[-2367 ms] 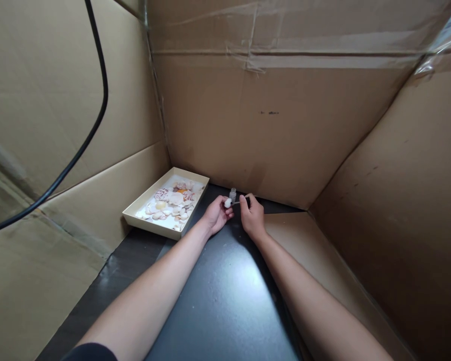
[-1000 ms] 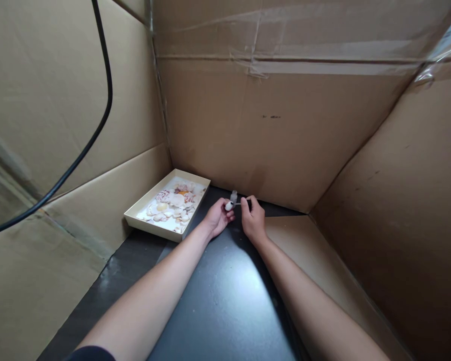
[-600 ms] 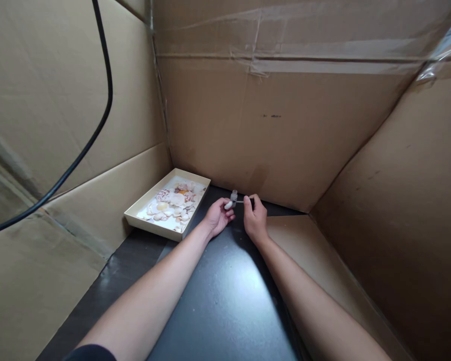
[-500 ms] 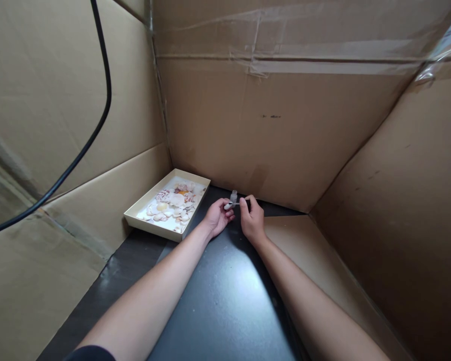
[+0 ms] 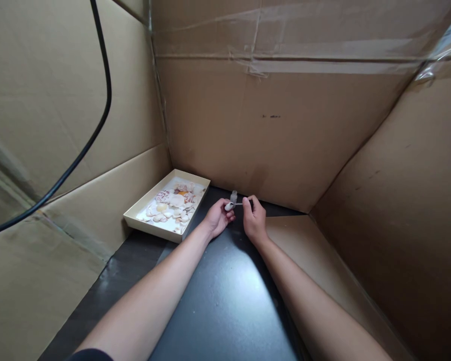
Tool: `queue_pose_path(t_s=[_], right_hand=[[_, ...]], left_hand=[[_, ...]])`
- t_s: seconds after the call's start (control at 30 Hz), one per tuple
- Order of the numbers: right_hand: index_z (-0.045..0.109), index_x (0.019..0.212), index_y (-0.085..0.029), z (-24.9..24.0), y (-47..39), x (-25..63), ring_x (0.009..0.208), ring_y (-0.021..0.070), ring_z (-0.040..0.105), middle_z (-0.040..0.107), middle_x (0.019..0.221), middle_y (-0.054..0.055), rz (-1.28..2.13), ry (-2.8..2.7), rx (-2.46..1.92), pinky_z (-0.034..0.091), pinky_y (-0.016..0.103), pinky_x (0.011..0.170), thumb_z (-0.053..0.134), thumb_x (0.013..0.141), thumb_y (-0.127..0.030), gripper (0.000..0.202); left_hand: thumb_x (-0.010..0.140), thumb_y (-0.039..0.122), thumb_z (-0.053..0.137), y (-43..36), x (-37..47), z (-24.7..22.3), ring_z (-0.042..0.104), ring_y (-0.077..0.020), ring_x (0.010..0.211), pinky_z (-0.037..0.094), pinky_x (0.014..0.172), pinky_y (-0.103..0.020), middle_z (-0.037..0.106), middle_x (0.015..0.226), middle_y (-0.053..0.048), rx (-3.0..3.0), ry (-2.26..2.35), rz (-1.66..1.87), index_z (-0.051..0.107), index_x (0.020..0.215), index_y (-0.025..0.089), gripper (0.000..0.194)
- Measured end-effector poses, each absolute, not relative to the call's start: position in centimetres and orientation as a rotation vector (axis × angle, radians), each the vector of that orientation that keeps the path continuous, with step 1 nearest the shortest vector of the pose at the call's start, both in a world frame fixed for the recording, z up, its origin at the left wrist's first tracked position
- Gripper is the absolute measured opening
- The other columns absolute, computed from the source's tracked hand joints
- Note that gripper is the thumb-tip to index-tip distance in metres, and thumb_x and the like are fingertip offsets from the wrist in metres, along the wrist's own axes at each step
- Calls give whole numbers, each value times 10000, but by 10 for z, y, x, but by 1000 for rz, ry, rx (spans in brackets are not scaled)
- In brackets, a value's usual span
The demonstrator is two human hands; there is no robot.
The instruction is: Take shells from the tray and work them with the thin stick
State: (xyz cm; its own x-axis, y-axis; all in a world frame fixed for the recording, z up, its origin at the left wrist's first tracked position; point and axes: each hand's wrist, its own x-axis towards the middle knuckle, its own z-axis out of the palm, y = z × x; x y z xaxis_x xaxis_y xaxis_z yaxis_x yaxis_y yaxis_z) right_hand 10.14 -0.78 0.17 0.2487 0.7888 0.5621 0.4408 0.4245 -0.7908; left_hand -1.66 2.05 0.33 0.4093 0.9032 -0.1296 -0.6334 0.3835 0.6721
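- your left hand (image 5: pixel 218 217) has its fingertips closed on a small white shell (image 5: pixel 229 206), as it looks, holding it up over the far part of the desk (image 5: pixel 210 306), to the right of the tray (image 5: pixel 152 230).
- your right hand (image 5: pixel 254 219) pinches a thin pale stick (image 5: pixel 239 204) between thumb and fingers; your two hands are near each other but apart, with the stick bridging the gap.
- as for progress, the work seems to be midway on this one piece: the stick's far end is at the shell, and a dark spot shows there, though you cannot tell from this view whether it is a mark, a hollow or the tip itself.
- many loose shells (image 5: pixel 175 200) lie in the tray; whether any of them are finished or remain to be handled, you cannot tell.
- the stick's long axis runs crosswise, nearly level in your view, its working end pointing left.
- the shell's long axis seems to slant from lower left to upper right; which end is its front is too small to tell.
- just behind the shell, a small clear bottle (image 5: pixel 234 195) stands upright, neck up.
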Motion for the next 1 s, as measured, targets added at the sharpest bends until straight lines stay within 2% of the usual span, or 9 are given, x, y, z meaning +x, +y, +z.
queue_pose_path(t_s=[1.0], right_hand=[[508,705,-193,0,-6,101,586,121,453,512,598,-36,412,-1402,-1214,351,223,581,420,884,-503,368]], left_hand=[[690,163,521,21,-16,2,374,-74,450,338,470,-216,390,542,46,615,551,1038,447,625,166,98]])
